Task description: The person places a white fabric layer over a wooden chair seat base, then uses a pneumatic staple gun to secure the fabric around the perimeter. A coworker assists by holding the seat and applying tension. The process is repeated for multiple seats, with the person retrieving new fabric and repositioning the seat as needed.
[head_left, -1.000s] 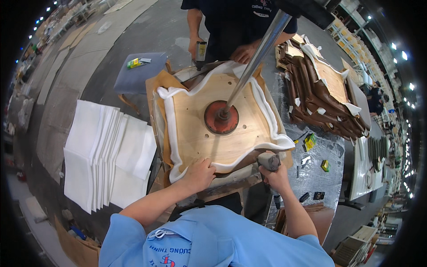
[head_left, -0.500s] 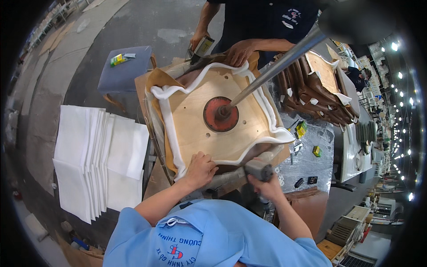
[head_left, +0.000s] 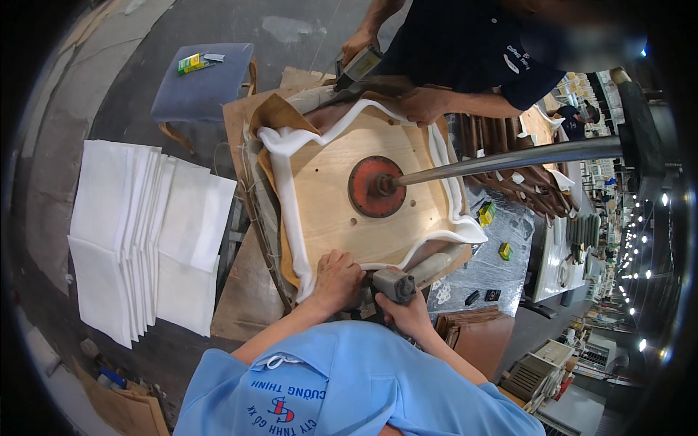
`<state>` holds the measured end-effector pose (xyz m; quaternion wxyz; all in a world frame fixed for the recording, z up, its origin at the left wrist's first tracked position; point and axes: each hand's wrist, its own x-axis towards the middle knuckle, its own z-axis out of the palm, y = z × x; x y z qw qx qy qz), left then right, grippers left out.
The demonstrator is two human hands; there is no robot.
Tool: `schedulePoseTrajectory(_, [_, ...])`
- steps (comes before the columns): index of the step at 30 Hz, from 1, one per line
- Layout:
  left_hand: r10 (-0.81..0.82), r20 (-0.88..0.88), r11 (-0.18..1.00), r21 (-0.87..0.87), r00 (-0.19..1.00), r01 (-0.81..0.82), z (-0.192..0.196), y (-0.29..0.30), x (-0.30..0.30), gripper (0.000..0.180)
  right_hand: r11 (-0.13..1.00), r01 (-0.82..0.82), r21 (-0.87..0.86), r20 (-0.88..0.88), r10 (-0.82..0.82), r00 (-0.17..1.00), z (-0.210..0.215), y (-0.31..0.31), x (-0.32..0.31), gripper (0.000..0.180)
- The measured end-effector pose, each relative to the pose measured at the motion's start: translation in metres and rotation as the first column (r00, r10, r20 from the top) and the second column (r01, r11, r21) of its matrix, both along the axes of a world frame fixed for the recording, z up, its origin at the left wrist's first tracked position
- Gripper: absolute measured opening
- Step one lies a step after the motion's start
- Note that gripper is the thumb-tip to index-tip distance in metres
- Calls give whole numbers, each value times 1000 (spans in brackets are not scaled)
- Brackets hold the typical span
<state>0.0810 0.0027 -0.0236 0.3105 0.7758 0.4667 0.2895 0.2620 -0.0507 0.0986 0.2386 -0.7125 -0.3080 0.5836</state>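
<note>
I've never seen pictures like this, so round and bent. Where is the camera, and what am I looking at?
A wide camera on a person's head looks down, bending straight edges. You see that person's blue shirt and bare hands. The left hand rests at the board's near edge; the right hand grips a grey tool. White padding rims the board, and a red disc on a metal rod sits against its middle. Opposite, a co-worker holds another tool. Small boxes lie on the table at right.
</note>
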Motion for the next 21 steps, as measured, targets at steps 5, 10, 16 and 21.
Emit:
schedulePoseTrajectory(5, [22, 32, 1000, -9, 999, -22, 0, 1, 1, 12, 1000, -9, 8, 31, 9, 999, -2, 4, -6, 69])
schedulePoseTrajectory(10, [9, 22, 1000, -7, 1000, -8, -6, -2, 4, 10, 985, -79, 153, 145, 56, 988, -15, -1, -6, 66])
schedulePoseTrajectory(16, [3, -46, 999, 41, 999, -1, 5, 9, 7, 11, 979, 38, 199, 0, -39, 999, -13, -36, 21, 63])
schedulePoseTrajectory(21, [-170, 165, 985, 52, 972, 164, 20, 24, 68, 15, 908, 300, 293, -63, -295, 954, -6, -82, 66, 64])
